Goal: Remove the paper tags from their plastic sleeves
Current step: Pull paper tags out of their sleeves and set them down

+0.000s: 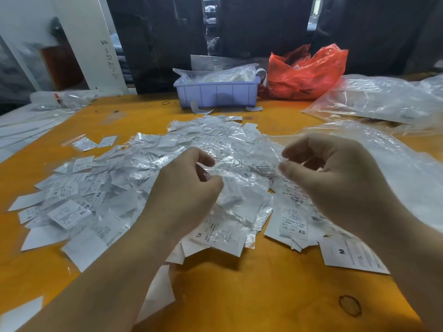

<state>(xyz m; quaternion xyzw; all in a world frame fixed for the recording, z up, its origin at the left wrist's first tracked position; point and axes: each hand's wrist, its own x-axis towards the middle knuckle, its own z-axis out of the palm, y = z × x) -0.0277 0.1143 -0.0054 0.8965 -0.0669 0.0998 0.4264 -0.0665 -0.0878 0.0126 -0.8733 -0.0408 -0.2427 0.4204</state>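
1. A clear plastic sleeve [242, 171] is stretched between both hands, just above the heap of paper tags [134, 188] on the orange bench [263, 283];
2. left hand [184, 185] fingers pinch its one end; right hand [335, 173] fingers pinch the other;
3. behind stand a lilac bin [217, 94] and a red bag [304, 73].

Orange-yellow worktable [275, 295] under my view, dark hanging cloth [263, 32] far beyond the grip, white panel [79, 32] with handwritten digits to its far left, slivers of daylight showing through gaps in the cloth, even overhead light.
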